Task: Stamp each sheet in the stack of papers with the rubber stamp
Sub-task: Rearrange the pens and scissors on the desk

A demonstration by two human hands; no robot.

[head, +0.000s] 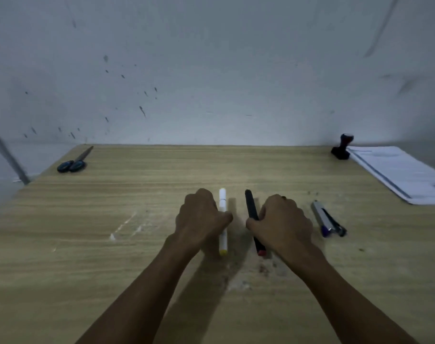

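Left hand point(201, 217) curled round white marker point(222, 202), yellow end nearest. Right hand point(281, 217) curled round black marker point(250, 204), red end nearest; both markers low over wooden desk point(112, 256). Right of hands: two pens point(328, 219) lying together, no readable labels. Far right corner: stack of papers point(400, 175), print blurred, edge cut off by frame. Rubber stamp point(341, 147) upright, apparently touching stack's left edge. Far left: scissors point(73, 161), blue handles.
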